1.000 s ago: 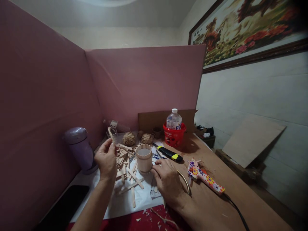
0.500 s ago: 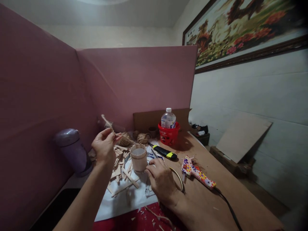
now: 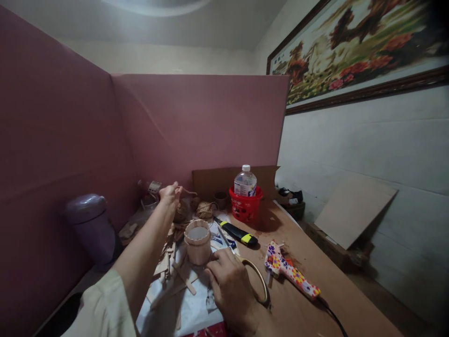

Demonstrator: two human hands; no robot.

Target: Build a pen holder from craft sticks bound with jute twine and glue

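My left hand [image 3: 170,194] is stretched far forward, its fingers closed on a piece of twine [image 3: 191,192] whose end sticks out to the right. Balls of twine [image 3: 205,210] lie beside and just beyond it. My right hand [image 3: 229,283] rests low on the table, fingers loosely bent, with nothing visible in them. Partly beneath it lie scissors with a gold handle [image 3: 264,283]. Left of the right hand stands a small round cup [image 3: 198,252] faced with wooden sticks, a rim band round its top. Loose craft sticks [image 3: 164,262] are heaped to its left.
A black-and-yellow utility knife [image 3: 238,233] lies behind the scissors. A flowered glue gun [image 3: 289,269] with a black cord is on the right. A red bucket [image 3: 245,208] holding a plastic bottle [image 3: 245,181] stands at the back, and a purple lidded container [image 3: 93,229] at left.
My left hand has moved forward and slightly right, toward the twine balls, with the twine. My right hand stays by the scissors. The view has shifted slightly.
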